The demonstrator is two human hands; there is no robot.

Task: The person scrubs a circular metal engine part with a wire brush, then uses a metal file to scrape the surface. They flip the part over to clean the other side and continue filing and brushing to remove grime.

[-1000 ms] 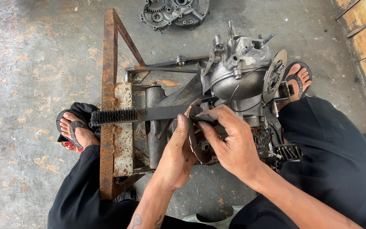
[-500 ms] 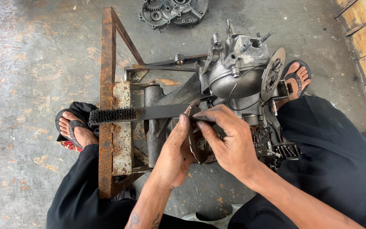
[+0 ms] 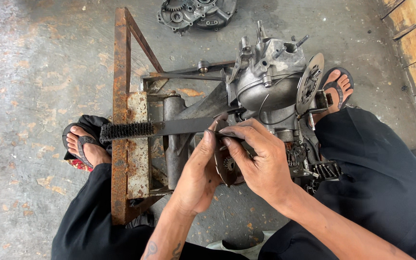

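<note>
Both hands remain closed on the round metal part (image 3: 227, 166), barely shifted since the earlier frames. Left hand (image 3: 199, 175) grips its left edge; right hand (image 3: 261, 161) pinches its upper edge. Engine casing (image 3: 270, 82) crowds the far side, touching the rusty steel stand (image 3: 121, 120). Wire brush (image 3: 155, 128) lies across the stand, just left of the fingers. Open concrete floor (image 3: 34, 58) extends left.

Left hand (image 3: 199, 175) fingers risen along round part (image 3: 227, 166).

Even, soft daylight, faint shadows, no glare; sharp throughout, with slight wide-angle bending at the edges.
</note>
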